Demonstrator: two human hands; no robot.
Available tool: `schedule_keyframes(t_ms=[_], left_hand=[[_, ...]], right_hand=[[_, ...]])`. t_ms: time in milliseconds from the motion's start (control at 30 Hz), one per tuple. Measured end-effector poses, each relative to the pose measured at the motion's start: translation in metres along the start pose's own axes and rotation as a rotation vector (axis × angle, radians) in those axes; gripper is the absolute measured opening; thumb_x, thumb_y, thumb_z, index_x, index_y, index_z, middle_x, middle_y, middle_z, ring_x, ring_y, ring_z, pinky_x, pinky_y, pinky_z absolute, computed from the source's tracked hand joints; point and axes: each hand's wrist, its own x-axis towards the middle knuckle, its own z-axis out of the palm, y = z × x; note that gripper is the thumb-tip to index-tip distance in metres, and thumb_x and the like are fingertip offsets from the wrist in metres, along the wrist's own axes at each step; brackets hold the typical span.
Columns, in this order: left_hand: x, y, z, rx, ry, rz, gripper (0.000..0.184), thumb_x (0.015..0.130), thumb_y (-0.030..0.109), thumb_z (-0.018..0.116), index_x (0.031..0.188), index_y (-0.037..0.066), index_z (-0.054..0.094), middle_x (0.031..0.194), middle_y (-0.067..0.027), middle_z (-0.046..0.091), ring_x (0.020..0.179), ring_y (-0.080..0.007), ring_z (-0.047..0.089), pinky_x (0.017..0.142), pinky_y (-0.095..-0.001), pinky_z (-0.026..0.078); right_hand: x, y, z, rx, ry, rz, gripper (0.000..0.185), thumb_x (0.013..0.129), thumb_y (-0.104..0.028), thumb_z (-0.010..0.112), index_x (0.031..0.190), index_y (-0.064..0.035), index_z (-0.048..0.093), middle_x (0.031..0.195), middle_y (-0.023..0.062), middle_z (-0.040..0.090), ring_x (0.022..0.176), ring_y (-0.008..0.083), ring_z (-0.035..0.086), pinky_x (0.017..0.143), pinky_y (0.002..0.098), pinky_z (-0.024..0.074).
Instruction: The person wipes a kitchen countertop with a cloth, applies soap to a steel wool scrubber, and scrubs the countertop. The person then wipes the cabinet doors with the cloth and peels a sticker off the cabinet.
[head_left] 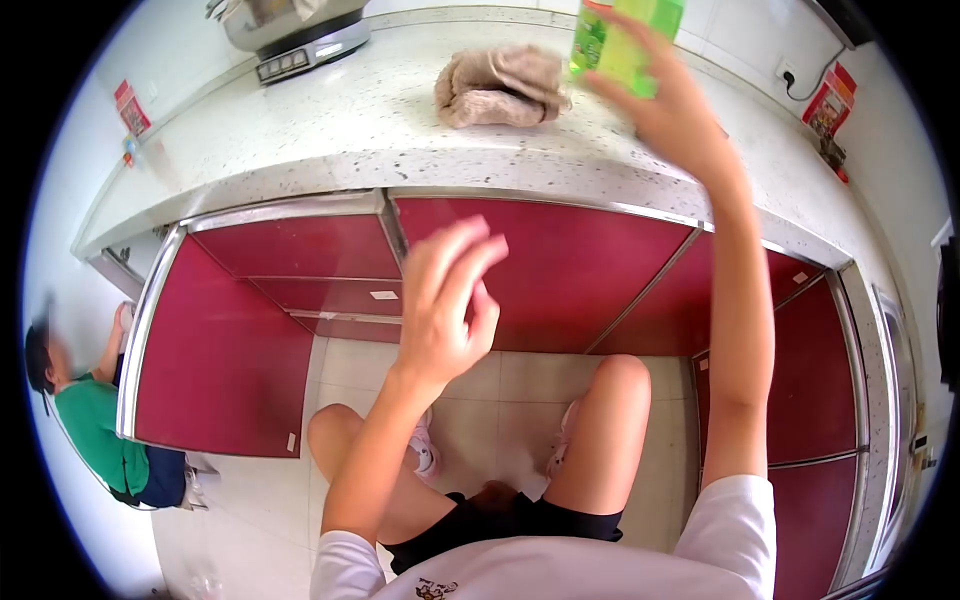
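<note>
My right hand (665, 110) reaches over the counter, thumb and fingers spread and slightly blurred, in front of a green bottle (590, 48). It overlaps the bottle's side, and I cannot tell whether it touches it. Just left of the bottle lies a folded, fuzzy brown cloth (500, 88). In the air before the red cabinet fronts is my left hand (445, 305), its fingers loosely bent and apart with nothing in them.
A speckled white counter (330, 130) curves around me. On it stands a grey appliance with buttons (310, 50) at the back left. A red cabinet door (225, 350) swings out at left. Beyond it a person in green (100, 430) sits low near the wall.
</note>
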Motion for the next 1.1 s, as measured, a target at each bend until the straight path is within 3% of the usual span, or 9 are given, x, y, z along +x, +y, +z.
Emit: schedule_keyframes(t_ms=[100, 233, 333, 467, 533, 733, 867, 933, 1100], left_hand=[[0.02, -0.007, 0.006, 0.325, 0.103, -0.174, 0.067, 0.08, 0.011, 0.057, 0.141, -0.002, 0.034, 0.148, -0.0257, 0.026, 0.133, -0.0415, 0.03, 0.109, -0.0531, 0.023], [0.021, -0.005, 0.045, 0.398, -0.022, -0.325, 0.082, 0.081, 0.019, 0.06, 0.148, -0.004, 0.017, 0.154, -0.0284, 0.011, 0.143, -0.0416, 0.014, 0.113, -0.0581, 0.009], [0.014, 0.003, 0.058, 0.334, -0.091, -0.329, 0.081, 0.08, 0.02, 0.059, 0.148, -0.001, 0.02, 0.153, -0.0278, 0.014, 0.142, -0.0388, 0.019, 0.111, -0.0619, 0.007], [0.033, -0.003, 0.046, 0.39, 0.037, -0.331, 0.078, 0.079, 0.016, 0.059, 0.148, 0.002, 0.024, 0.153, -0.0227, 0.02, 0.141, -0.0376, 0.024, 0.111, -0.0618, 0.009], [0.034, -0.005, 0.042, 0.378, 0.052, -0.323, 0.076, 0.079, 0.014, 0.059, 0.147, 0.002, 0.026, 0.153, -0.022, 0.021, 0.14, -0.0377, 0.026, 0.11, -0.0612, 0.013], [0.024, -0.008, 0.041, 0.301, 0.101, -0.323, 0.068, 0.076, 0.007, 0.057, 0.141, 0.001, 0.038, 0.151, -0.0192, 0.028, 0.136, -0.0346, 0.035, 0.107, -0.0597, 0.025], [0.023, -0.012, 0.034, 0.158, 0.169, -0.29, 0.051, 0.074, 0.004, 0.058, 0.125, 0.002, 0.053, 0.146, -0.0187, 0.037, 0.131, -0.0323, 0.041, 0.106, -0.0576, 0.026], [0.022, -0.015, 0.033, 0.058, 0.246, -0.273, 0.045, 0.073, 0.002, 0.058, 0.118, 0.003, 0.056, 0.142, -0.019, 0.042, 0.126, -0.033, 0.045, 0.105, -0.0562, 0.028], [0.01, -0.034, 0.021, -0.099, 0.492, -0.249, 0.031, 0.07, -0.003, 0.055, 0.099, 0.007, 0.06, 0.108, -0.0111, 0.06, 0.097, -0.0272, 0.056, 0.091, -0.0435, 0.038]], right_hand=[[-0.011, 0.043, -0.038, -0.172, 0.031, 0.338, 0.064, 0.085, -0.044, 0.065, 0.133, -0.0044, 0.05, 0.131, 0.0222, 0.052, 0.124, 0.0343, 0.049, 0.101, 0.0431, 0.0408], [-0.024, 0.068, -0.034, -0.294, -0.086, 0.426, 0.06, 0.086, -0.043, 0.064, 0.13, -0.0039, 0.053, 0.127, 0.0223, 0.055, 0.123, 0.0357, 0.05, 0.1, 0.0431, 0.0412], [-0.027, 0.044, -0.021, -0.282, -0.078, 0.378, 0.056, 0.086, -0.04, 0.064, 0.127, -0.0034, 0.055, 0.127, 0.021, 0.056, 0.121, 0.0345, 0.051, 0.1, 0.0425, 0.041], [0.0, -0.01, 0.016, -0.169, -0.019, 0.026, 0.055, 0.084, -0.036, 0.068, 0.125, -0.0019, 0.056, 0.124, 0.0188, 0.057, 0.118, 0.0319, 0.053, 0.099, 0.0415, 0.0414], [0.018, -0.036, 0.035, -0.111, -0.075, -0.089, 0.067, 0.081, -0.045, 0.069, 0.129, -0.0018, 0.053, 0.124, 0.0198, 0.058, 0.118, 0.0335, 0.054, 0.099, 0.0411, 0.0421], [0.043, -0.035, 0.074, -0.075, -0.513, 0.167, 0.083, 0.077, -0.059, 0.067, 0.135, -0.0035, 0.047, 0.121, 0.0226, 0.058, 0.112, 0.0341, 0.057, 0.097, 0.0382, 0.0441], [0.023, -0.036, 0.072, 0.018, -0.435, 0.095, 0.064, 0.083, -0.045, 0.066, 0.13, -0.0043, 0.051, 0.112, 0.0212, 0.059, 0.103, 0.0309, 0.059, 0.09, 0.0375, 0.046], [0.015, -0.049, 0.076, 0.045, -0.322, 0.029, 0.046, 0.083, -0.027, 0.065, 0.121, -0.0029, 0.055, 0.11, 0.0191, 0.058, 0.096, 0.0285, 0.058, 0.085, 0.0359, 0.0466], [0.006, -0.069, 0.093, 0.09, -0.095, 0.04, 0.034, 0.075, -0.004, 0.06, 0.109, -0.0018, 0.058, 0.106, 0.0158, 0.056, 0.093, 0.026, 0.057, 0.08, 0.033, 0.0469]])
